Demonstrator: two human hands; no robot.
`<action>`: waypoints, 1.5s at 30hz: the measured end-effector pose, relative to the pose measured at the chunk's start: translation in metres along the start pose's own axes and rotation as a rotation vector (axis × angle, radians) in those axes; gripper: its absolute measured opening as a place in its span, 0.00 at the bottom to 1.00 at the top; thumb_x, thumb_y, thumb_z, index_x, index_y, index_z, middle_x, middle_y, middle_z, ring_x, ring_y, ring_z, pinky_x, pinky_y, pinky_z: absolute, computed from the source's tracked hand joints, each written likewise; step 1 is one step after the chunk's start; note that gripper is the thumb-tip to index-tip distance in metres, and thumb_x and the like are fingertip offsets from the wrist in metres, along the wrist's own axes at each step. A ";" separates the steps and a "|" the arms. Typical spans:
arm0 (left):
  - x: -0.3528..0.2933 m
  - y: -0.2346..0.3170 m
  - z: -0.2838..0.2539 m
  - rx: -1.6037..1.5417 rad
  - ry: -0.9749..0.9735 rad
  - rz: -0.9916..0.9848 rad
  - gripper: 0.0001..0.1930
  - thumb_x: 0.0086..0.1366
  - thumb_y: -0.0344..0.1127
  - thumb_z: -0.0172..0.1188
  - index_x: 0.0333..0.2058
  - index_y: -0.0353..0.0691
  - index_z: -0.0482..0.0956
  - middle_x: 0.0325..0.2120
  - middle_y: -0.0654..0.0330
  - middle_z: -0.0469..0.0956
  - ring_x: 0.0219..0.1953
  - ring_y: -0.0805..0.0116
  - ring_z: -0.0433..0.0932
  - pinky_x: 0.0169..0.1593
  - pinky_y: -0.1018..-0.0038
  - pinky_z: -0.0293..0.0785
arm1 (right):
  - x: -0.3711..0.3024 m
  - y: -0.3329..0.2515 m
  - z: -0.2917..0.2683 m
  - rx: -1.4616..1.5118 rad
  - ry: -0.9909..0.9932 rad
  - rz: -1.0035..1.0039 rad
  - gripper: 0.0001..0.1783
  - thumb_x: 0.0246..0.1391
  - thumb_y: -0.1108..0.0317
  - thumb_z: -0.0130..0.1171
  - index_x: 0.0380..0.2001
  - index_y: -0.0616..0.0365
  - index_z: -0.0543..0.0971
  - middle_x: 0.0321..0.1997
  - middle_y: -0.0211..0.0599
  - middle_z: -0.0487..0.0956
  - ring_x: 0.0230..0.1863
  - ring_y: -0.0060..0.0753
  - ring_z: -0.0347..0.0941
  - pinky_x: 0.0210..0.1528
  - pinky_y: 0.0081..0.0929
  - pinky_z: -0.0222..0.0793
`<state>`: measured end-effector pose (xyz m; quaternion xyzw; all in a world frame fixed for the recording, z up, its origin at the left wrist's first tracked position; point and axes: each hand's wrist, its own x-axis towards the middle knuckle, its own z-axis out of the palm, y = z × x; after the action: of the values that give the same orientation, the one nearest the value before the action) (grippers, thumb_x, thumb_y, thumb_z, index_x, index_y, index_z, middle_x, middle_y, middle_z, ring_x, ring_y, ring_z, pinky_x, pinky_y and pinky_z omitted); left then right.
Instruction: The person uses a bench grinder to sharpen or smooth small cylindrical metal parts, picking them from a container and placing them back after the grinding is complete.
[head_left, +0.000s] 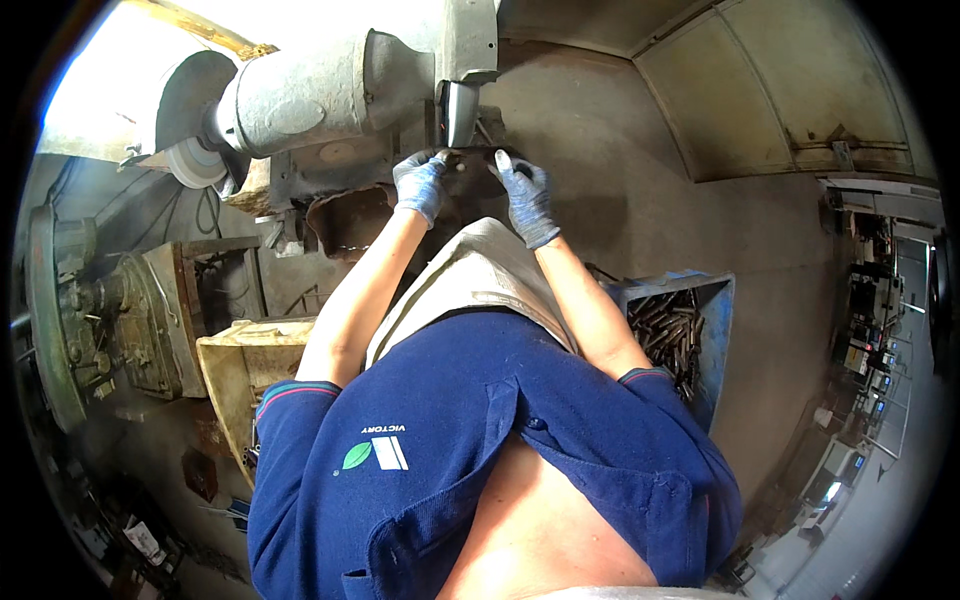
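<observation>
My left hand (420, 186), in a blue-grey work glove, is closed with its fingertips on one end of a small dark metal part (474, 151). The other end sits in the pinched fingers of my right hand (530, 203), gloved the same way. This part spans the gap between both hands, right below the bright wheel (461, 115) of a grey bench grinder (300, 98). Whether it touches the wheel cannot be made out. A guard (470, 45) covers the upper wheel, and the part's exact shape is too dark to tell.
The grinder's pale second wheel (195, 163) is at the left. A blue bin (712, 350) heaped with dark metal pieces stands by my right elbow; a yellowish bin (228, 375) is at my left. Beyond it stands a greenish machine (140, 320). Metal panels (765, 90) rise at the far right.
</observation>
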<state>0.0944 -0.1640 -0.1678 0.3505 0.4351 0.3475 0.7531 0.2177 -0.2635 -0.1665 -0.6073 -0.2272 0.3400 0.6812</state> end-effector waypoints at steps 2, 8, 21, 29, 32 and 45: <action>0.001 0.005 -0.006 -0.041 0.010 -0.017 0.05 0.60 0.24 0.56 0.34 0.27 0.77 0.27 0.55 0.78 0.27 0.67 0.79 0.32 0.76 0.77 | -0.002 0.000 0.008 0.035 -0.013 0.014 0.17 0.53 0.63 0.61 0.14 0.57 0.74 0.17 0.15 0.66 0.22 0.11 0.56 0.25 0.17 0.55; 0.005 0.015 -0.033 0.022 0.040 0.023 0.05 0.61 0.25 0.56 0.34 0.31 0.77 0.27 0.57 0.79 0.26 0.69 0.79 0.31 0.78 0.75 | -0.008 0.000 0.034 0.136 -0.073 0.085 0.10 0.52 0.65 0.62 0.25 0.61 0.82 0.25 0.22 0.78 0.27 0.12 0.68 0.32 0.14 0.64; -0.060 0.047 -0.049 0.065 -0.137 0.226 0.07 0.60 0.25 0.58 0.37 0.31 0.78 0.29 0.59 0.80 0.28 0.76 0.77 0.33 0.81 0.74 | -0.050 -0.029 0.023 -0.327 -0.235 -0.627 0.15 0.45 0.71 0.64 0.39 0.64 0.78 0.45 0.48 0.76 0.49 0.40 0.73 0.51 0.31 0.69; -0.105 0.071 -0.046 0.260 -0.195 0.370 0.09 0.57 0.25 0.61 0.38 0.32 0.80 0.29 0.63 0.80 0.30 0.81 0.74 0.37 0.84 0.70 | -0.081 -0.082 0.009 -0.565 -0.308 -0.831 0.19 0.44 0.69 0.65 0.41 0.63 0.77 0.47 0.53 0.74 0.51 0.51 0.71 0.55 0.35 0.66; -0.105 0.071 -0.045 0.262 -0.186 0.377 0.09 0.58 0.25 0.60 0.38 0.32 0.80 0.29 0.63 0.80 0.30 0.81 0.73 0.36 0.84 0.70 | -0.079 -0.081 0.008 -0.544 -0.311 -0.833 0.18 0.44 0.69 0.64 0.41 0.63 0.77 0.48 0.52 0.75 0.51 0.51 0.71 0.55 0.36 0.65; -0.042 0.046 -0.005 0.094 -0.115 -0.055 0.05 0.59 0.25 0.58 0.32 0.29 0.79 0.24 0.56 0.80 0.24 0.71 0.78 0.29 0.78 0.75 | -0.016 -0.027 -0.014 -0.086 -0.250 -0.099 0.14 0.58 0.66 0.53 0.38 0.68 0.78 0.42 0.43 0.78 0.44 0.34 0.75 0.52 0.30 0.71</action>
<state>0.0640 -0.1745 -0.1144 0.3927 0.4163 0.2854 0.7688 0.2223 -0.2853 -0.1408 -0.5768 -0.3544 0.3690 0.6369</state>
